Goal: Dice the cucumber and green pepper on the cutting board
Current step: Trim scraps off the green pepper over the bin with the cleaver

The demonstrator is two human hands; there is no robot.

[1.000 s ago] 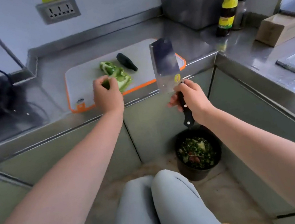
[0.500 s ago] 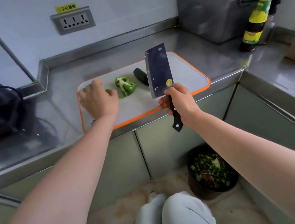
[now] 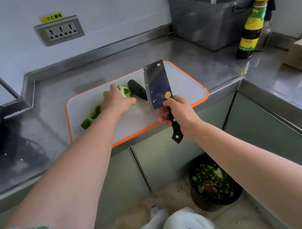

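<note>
- Stainless steel counter runs along the wall and turns a corner on the right, with a grey tub standing at the back.
- White cutting board with an orange rim lies at the counter's front edge.
- Cleaver is raised over the board's right half, its tip pointing away and its flat side towards the camera.
- Right hand is wrapped tight round the cleaver's black handle.
- Left hand lies over a green pepper piece mid-board. Its fingertips are hidden, so I cannot tell whether it grips or only touches.
- Second pepper piece sits at the board's left edge.
- Dark cucumber stub lies on the board just right of the first pepper piece, partly behind the blade.
</note>
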